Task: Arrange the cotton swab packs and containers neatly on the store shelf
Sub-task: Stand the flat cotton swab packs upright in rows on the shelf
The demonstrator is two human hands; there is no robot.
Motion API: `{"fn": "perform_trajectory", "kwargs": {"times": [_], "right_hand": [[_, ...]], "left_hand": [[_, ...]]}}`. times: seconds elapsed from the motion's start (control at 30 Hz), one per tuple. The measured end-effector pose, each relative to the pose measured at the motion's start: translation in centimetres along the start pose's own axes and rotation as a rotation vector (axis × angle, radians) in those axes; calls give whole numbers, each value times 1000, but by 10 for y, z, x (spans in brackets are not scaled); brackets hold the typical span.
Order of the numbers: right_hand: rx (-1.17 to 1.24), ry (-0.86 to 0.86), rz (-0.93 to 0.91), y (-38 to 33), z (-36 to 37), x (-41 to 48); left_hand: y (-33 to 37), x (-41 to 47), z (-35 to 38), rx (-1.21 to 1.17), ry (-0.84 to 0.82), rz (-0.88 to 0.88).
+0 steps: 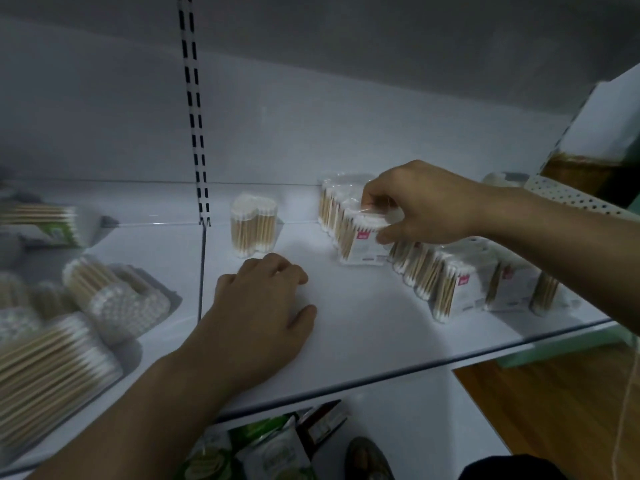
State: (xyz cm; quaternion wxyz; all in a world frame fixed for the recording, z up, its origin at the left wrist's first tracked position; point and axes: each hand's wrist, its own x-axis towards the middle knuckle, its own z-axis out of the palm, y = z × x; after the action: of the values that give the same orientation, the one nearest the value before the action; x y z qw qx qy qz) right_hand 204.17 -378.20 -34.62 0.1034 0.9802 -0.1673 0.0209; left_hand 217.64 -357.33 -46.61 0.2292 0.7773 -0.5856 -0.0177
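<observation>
- Left hand (pixel 263 306) rests on the white shelf (pixel 360 344) just in front of the heart-shaped container (pixel 254 225), fingers loosely curled under, holding nothing.
- Right hand (pixel 426 202), to the right of that container, pinches the top of a cotton swab pack (pixel 363 244) with a pink label between thumb and fingertips.
- That pack stands upright; whether it touches the shelf cannot be told.
- More labelled packs (pixel 460 289) sit in a row further right of the container, close together.
- Blurred swab packs (pixel 104 296) lie tilted well to the container's left, past the slotted upright (pixel 195 133).
</observation>
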Motion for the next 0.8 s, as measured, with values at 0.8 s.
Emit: {"fn": "perform_trajectory", "kwargs": {"times": [0.8], "right_hand": [[62, 123, -31, -41, -25, -25]], "left_hand": [[-11, -35, -74, 204, 252, -11]]}}
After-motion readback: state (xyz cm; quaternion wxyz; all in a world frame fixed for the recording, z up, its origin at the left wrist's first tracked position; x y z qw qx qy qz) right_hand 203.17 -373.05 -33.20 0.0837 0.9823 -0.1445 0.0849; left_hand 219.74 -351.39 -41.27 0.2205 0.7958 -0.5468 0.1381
